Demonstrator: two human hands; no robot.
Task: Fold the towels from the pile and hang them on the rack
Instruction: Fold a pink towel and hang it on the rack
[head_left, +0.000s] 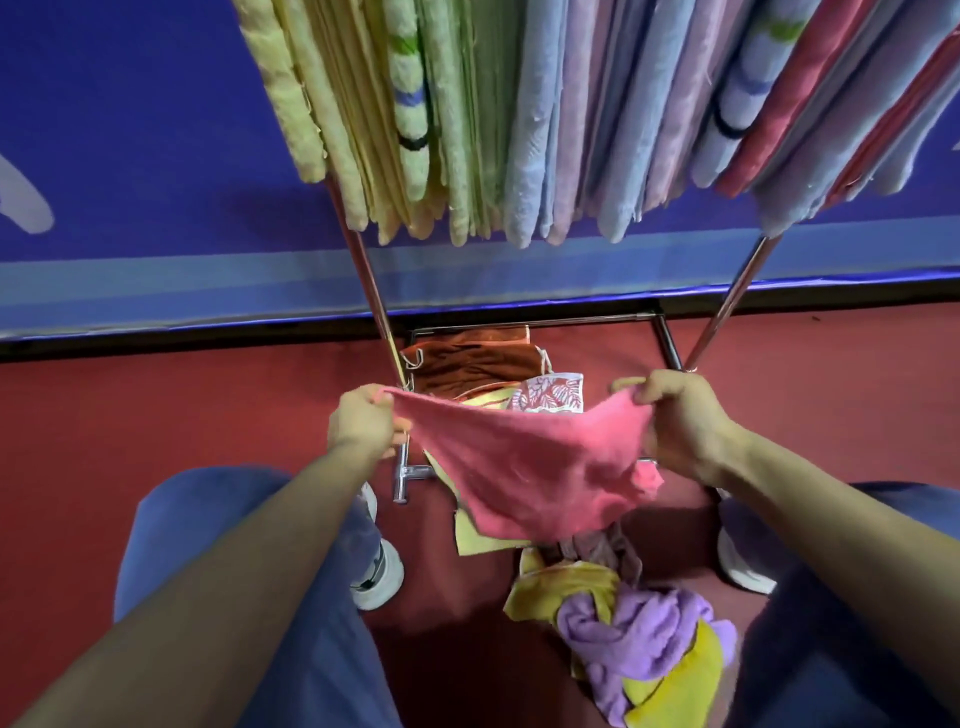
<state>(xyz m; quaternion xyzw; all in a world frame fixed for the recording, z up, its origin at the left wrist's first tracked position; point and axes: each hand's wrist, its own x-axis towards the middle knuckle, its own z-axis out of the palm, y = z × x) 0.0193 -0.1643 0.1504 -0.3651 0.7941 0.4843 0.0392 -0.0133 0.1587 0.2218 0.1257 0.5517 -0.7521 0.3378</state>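
The left hand and right hand each pinch an upper corner of a pink towel, fingers curled over the edge, and hold it spread between them in the air. It hangs over the near side of the rack's base, with the pile on the red floor just below and nearer, between the person's knees. The cloth sags in the middle and its lower right part is bunched, so the step in hand looks like opening it out flat before the first fold. To do that well, I would draw the hands further apart until the top edge runs straight, then give a small shake so the lower edge drops free and the crumpled corner unrolls. Keeping both pinches right at the corners should make the halves match when the hands are brought together. The bottom edge ought to stay clear of the pile, or it may drag a loose piece up with it. The hung towels far above are packed tightly and folded narrow, so a narrow fold with even edges seems needed to slip this one in; where a free gap lies on the bar cannot be told from here.
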